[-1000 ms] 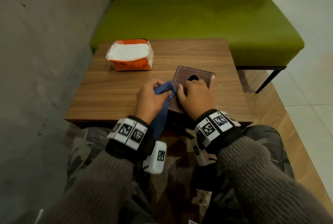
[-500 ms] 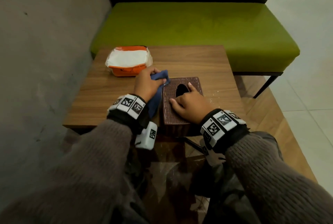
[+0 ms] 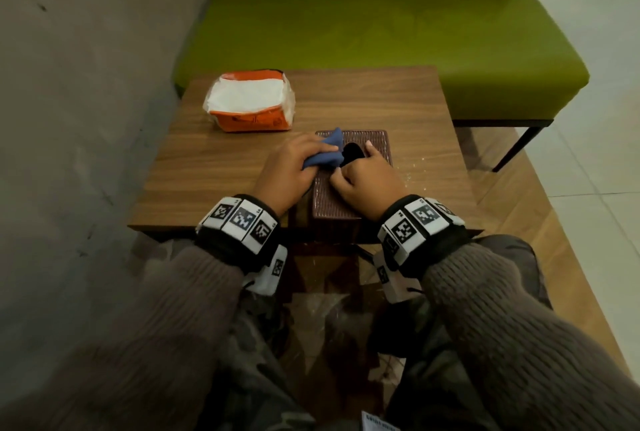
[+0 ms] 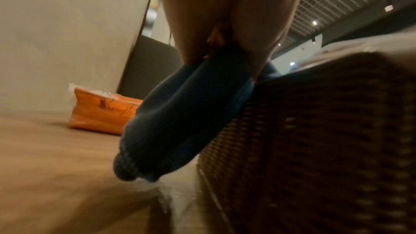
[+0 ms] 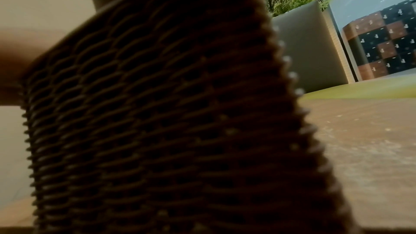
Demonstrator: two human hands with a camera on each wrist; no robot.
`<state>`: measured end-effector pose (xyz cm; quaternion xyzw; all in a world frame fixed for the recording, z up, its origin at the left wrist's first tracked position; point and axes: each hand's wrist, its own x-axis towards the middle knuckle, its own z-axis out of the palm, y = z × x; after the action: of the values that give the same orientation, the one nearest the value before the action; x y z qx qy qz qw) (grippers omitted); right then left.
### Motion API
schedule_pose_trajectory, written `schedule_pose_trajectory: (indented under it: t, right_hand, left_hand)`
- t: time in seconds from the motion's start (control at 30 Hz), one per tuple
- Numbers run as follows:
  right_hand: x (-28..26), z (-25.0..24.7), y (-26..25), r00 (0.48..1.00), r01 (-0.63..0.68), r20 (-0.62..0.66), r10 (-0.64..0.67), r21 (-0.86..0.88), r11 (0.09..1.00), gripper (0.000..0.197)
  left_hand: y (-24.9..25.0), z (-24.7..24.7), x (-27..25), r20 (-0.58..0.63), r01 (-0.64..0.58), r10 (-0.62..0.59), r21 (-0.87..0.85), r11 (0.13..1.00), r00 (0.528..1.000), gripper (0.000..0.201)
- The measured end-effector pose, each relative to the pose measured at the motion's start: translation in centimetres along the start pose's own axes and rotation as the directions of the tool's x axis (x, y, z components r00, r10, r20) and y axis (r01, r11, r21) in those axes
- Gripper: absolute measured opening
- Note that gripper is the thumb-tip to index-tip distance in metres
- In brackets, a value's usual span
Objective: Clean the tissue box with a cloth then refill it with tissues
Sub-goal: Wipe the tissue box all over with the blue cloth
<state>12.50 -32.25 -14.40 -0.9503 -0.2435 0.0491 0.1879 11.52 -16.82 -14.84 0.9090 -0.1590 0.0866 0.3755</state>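
A brown woven tissue box (image 3: pixel 375 143) stands at the near edge of the wooden table (image 3: pixel 408 108), its dark oval slot facing up. My left hand (image 3: pixel 291 167) grips a blue cloth (image 3: pixel 327 155) and holds it on the box's top at the left rim; the cloth (image 4: pixel 180 116) hangs down the box's left side (image 4: pixel 315 140). My right hand (image 3: pixel 367 177) rests on the near top of the box, one finger beside the slot and the others curled. The box's weave (image 5: pixel 157 113) fills the right wrist view. An opened orange pack of white tissues (image 3: pixel 249 101) lies at the table's far left.
A green bench (image 3: pixel 381 25) runs behind the table, with a grey wall (image 3: pixel 86 84) on the left. White crumbs (image 3: pixel 412 170) dot the table right of the box. Tiled floor (image 3: pixel 588 170) lies to the right. My knees are under the near table edge.
The left hand has carried the cloth from the box's left side up onto its top near the slot. The box has settled flat and straight under the right hand.
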Motion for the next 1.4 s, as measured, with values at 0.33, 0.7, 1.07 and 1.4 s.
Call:
schedule_pose_trajectory:
  t: [0.33,0.7,1.07,1.4]
  right_hand:
    - [0.6,0.8,-0.1,0.998,-0.057,-0.022,0.055,-0.066,0.996,0.044]
    - [1.0,0.8,-0.4,0.972,-0.206,-0.129,0.198,-0.054,0.977,0.046]
    - [-0.9,-1.4,2.3,0.996,-0.077,-0.044,0.075,-0.043,0.996,0.050]
    - [0.1,0.3,3.7,0.994,-0.103,-0.035,0.100,-0.112,0.988,0.046]
  left_hand:
    - [1.4,-1.9,-7.2,0.190,-0.127,0.118,0.039,0.991,0.975,0.040]
    - [2.6,0.8,-9.0,-0.032,-0.061,0.063,0.060,0.996,0.998,0.036]
    - [-0.4,-5.1,-1.7,0.238,0.019,-0.040,0.089,0.996,0.970,0.042]
    - [0.8,-0.7,-2.1,-0.092,0.113,-0.107,0.065,0.991,0.990,0.043]
